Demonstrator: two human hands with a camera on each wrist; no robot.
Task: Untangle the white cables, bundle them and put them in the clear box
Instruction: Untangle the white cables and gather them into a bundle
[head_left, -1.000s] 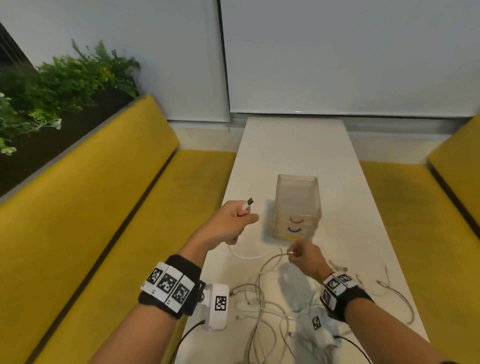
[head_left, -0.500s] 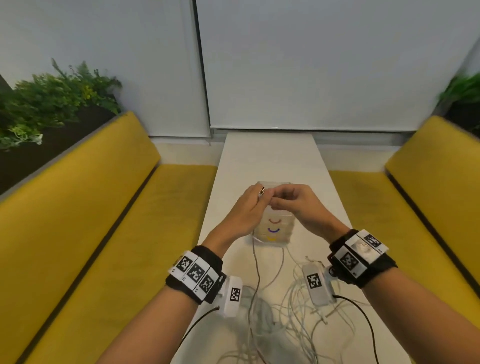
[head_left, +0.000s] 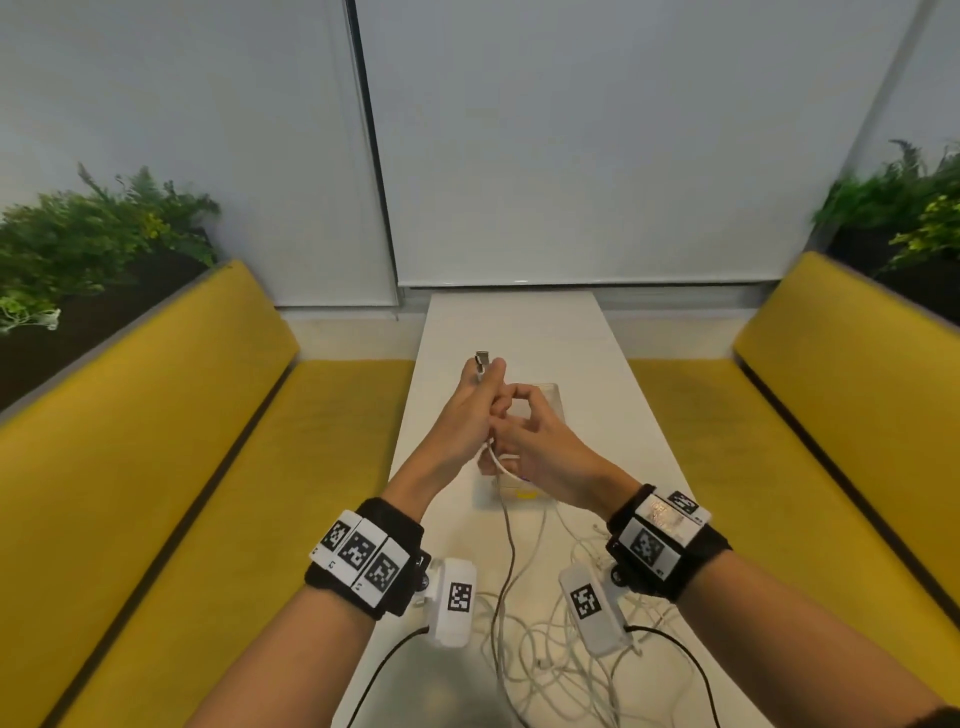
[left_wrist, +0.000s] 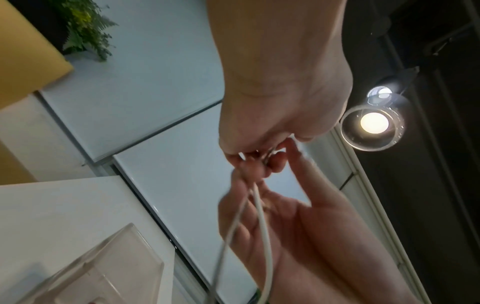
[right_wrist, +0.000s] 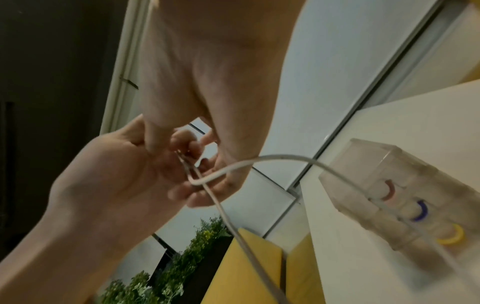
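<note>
Both hands are raised together above the clear box, which stands mid-table with red, blue and yellow rings inside. My left hand grips a white cable, its USB plug sticking up past the fingers. My right hand pinches the same cable just below, where it folds into a short loop. From the loop the cable hangs down to a tangle of white cables on the near end of the table. The fingertips are partly hidden behind each other.
The narrow white table runs away from me between two yellow benches. Green plants stand behind both benches. White blinds close off the far end. A lit lamp hangs overhead.
My right hand rose from the table with the cable and met the left hand above the box. Both hands now hold the cable close together, higher than before.
</note>
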